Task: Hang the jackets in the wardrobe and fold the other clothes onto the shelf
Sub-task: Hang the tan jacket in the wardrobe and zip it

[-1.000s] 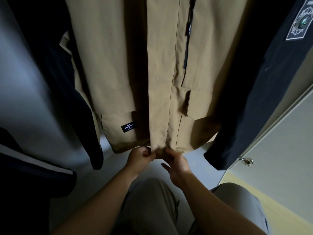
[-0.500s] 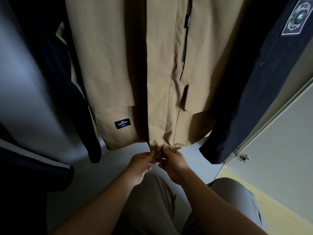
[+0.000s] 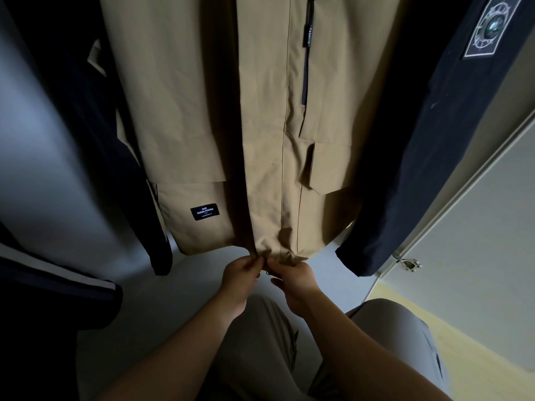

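Both hands are right at the bottom edge: the left hand point(image 3: 243, 270) and right hand point(image 3: 292, 277) sit side by side, fingertips curled and pinching the hem point(image 3: 272, 253) of the tan jacket point(image 3: 202, 111) where its two front edges meet. Something small glints just below the fingers, too small to tell what. Straight above the grip the jacket hangs in the wardrobe, front facing the person, long axis vertical, hem down at the hands and collar up out of view. Up and left of the grip there's a black label point(image 3: 204, 211) on the pocket. Out either side of the grip hang a left dark jacket point(image 3: 95, 140) and a right dark jacket point(image 3: 419, 169). By my read this one is hung and the front is being fastened or squared; next calls for both edges level, then a steady pull upward
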